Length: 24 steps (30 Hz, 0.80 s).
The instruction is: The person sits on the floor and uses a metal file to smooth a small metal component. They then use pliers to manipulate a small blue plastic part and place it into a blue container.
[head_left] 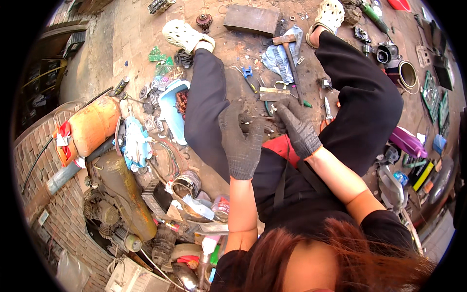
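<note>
Both my hands wear dark grey knitted gloves and meet between my spread knees. My left hand is closed, its thumb toward a thin dark piece near the fingertips. Close beside it, my right hand has its fingers pinched together, with a small pale bit showing at their tips. Exactly what each hand grips is too small and hidden to name. Just beyond them lies a flat metal block. Past it, a hammer rests on a light blue cloth. Scissors with orange handles lie right of my right hand.
A light blue basin with copper-coloured scraps stands by my left leg. A hand tool with blue and yellow parts lies ahead, before a large rectangular block. At left are an orange gas cylinder and piled scrap; green circuit boards lie right.
</note>
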Tool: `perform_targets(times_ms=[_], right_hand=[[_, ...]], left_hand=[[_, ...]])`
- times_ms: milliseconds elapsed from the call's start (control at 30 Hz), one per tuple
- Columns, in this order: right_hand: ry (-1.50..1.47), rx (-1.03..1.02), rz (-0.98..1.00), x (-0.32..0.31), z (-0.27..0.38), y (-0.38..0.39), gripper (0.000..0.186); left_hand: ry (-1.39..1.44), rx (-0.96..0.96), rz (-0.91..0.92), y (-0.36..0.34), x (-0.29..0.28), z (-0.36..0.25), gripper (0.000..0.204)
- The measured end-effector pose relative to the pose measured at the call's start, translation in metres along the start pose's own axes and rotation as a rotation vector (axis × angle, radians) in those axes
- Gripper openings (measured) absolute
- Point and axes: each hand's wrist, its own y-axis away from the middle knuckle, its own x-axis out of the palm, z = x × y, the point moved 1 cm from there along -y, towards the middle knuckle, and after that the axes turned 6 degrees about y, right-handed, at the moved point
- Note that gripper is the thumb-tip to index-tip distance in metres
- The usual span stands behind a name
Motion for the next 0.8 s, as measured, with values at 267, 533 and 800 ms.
perform_targets(times_ms=[267,533,800], right_hand=[[0.261,-0.038,-0.541,-0.039,-0.115,-0.069,0.024],[0.253,0.061,-0.535,-0.030,-0.110,-0.073,0.020],[0.373,-0.039,-0.381,-0.032,-0.114,-0.080,0.011]], left_hand=[[0.606,-0.326,-0.266,-0.060,0.040,0.067,0.040],[0.083,-0.784,-0.510,-0.104,0.148,0.226,0.050],[-0.201,-1.061,-0.021,-0.054,0.169,0.278,0.044]])
